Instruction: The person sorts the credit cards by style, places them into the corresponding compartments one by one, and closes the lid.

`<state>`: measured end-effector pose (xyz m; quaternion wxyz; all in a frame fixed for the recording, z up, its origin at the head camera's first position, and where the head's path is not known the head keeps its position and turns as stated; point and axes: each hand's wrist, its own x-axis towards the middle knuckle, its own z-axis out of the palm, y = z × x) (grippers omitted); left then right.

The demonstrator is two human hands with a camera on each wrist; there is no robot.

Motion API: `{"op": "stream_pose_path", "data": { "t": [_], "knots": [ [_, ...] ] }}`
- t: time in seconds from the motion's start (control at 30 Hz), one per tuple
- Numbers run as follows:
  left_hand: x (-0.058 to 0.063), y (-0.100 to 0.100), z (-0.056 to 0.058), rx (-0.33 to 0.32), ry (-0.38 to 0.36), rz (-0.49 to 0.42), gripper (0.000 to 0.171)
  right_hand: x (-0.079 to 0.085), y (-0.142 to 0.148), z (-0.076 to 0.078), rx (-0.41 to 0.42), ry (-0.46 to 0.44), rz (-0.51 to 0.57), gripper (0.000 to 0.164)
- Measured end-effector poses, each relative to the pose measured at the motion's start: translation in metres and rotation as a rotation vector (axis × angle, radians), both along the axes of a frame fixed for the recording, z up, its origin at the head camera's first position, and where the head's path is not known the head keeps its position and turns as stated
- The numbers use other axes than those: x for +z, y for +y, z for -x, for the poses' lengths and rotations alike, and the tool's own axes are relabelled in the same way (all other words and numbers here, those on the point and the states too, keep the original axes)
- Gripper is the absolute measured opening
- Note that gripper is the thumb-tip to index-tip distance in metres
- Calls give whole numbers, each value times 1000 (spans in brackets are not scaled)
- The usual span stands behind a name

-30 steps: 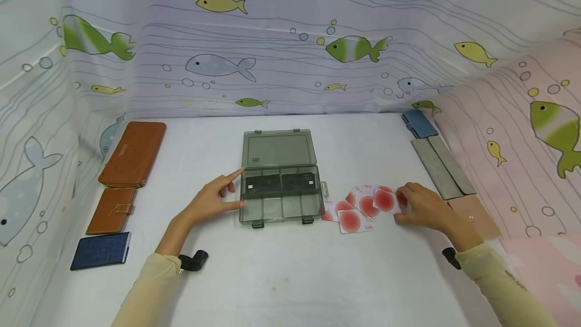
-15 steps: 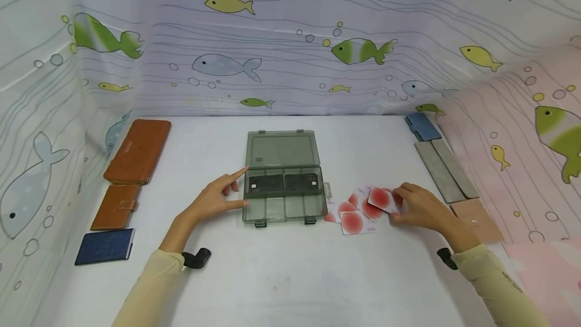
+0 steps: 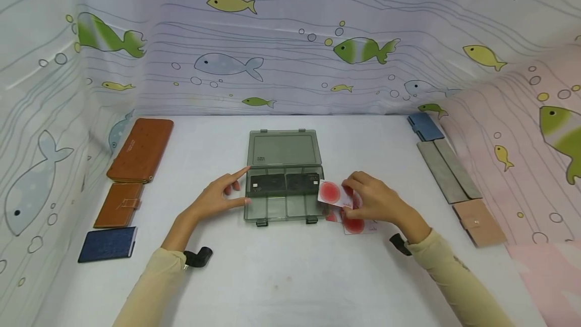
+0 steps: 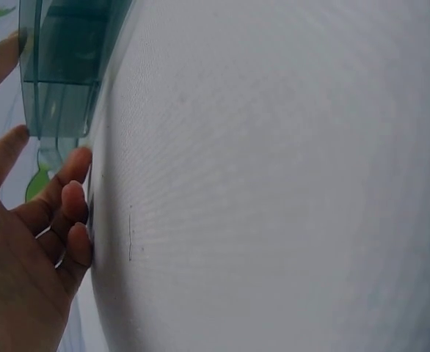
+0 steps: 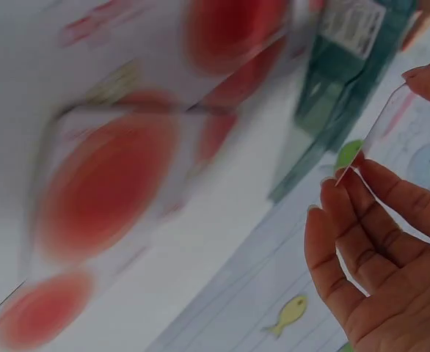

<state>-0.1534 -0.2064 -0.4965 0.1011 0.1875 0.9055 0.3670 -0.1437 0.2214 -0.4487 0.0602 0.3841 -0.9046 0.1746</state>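
My right hand (image 3: 375,200) pinches a white card with a red circle (image 3: 330,192) between thumb and fingertips, held raised and tilted at the right edge of a clear grey-green compartment box (image 3: 284,148). In the right wrist view the held card (image 5: 382,132) shows nearly edge-on. My left hand (image 3: 212,200) touches the box's left side with straight index finger and thumb; its other fingers are relaxed. The box lies with its lid opened back. Two black VIP cards (image 3: 268,184) lie in its rear compartments. Several more red-circle cards (image 3: 355,226) overlap on the table, partly hidden under my right hand.
At the left lie a large brown wallet (image 3: 141,149), a smaller brown wallet (image 3: 119,205) and a dark blue booklet (image 3: 107,244). Along the right are a blue wallet (image 3: 425,126), a grey wallet (image 3: 448,171) and a tan one (image 3: 480,222). Fish-print cloth surrounds the white table.
My right hand has lifted a red-circle card from the spread and carried it left to the box's edge. My left hand has stayed at the box's side.
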Motion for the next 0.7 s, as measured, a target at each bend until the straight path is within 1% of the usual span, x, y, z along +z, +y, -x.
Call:
{"op": "stream_pose_path", "data": {
  "t": [0.13,0.37,0.5,0.7],
  "knots": [
    [-2,-1,1,-3,16,1,81,1,-31,5,75,10,12,47],
    [-2,-1,1,1,15,-7,79,2,-77,9,159,45,-57,47],
    [-2,0,1,3,16,-7,78,2,-95,10,187,49,-88,46],
    [-2,0,1,2,25,2,77,4,-114,10,199,35,-136,46]
  ]
}}
